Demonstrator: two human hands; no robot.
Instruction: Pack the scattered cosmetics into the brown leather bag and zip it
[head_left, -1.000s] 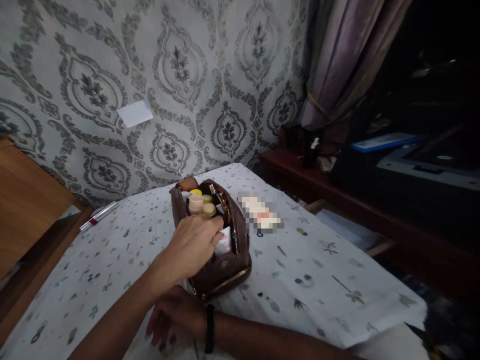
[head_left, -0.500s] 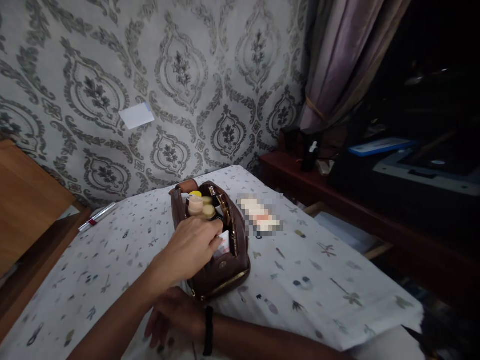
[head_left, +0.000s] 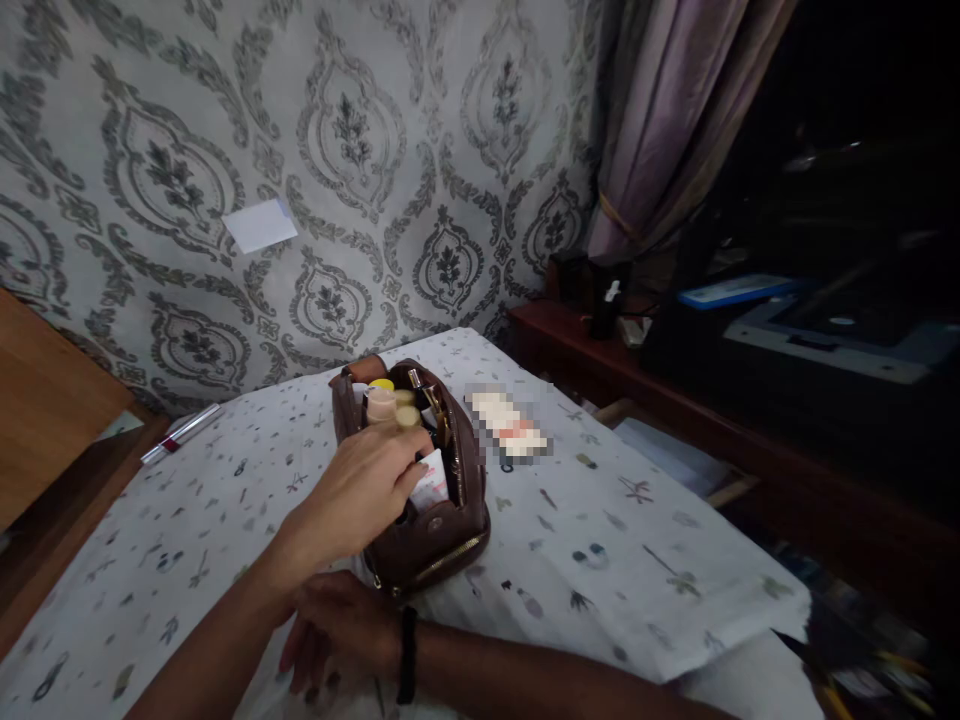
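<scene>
A brown zip pouch lies unzipped on the patterned tablecloth. Reaching into it, my left hand has its fingers bent against a white tube with red print; the fingertips are partly hidden. Farther back in the pouch are a beige-capped jar, a yellow lid, several round gold-toned lids and a slim gold-and-dark stick. Below my left wrist, my right hand, with a black band at its wrist, rests on the cloth near the pouch, holding nothing, fingers loosely apart.
A blurred-out flat item lies right of the pouch. Silver tubes lie by the wooden board at left. A dark red ledge with a small dark bottle and an open drawer stand to the right.
The view has shifted slightly, so everything sits a little farther left. My left hand stays in the pouch, and more of the white tube shows, tilted a bit. The right hand stays put.
</scene>
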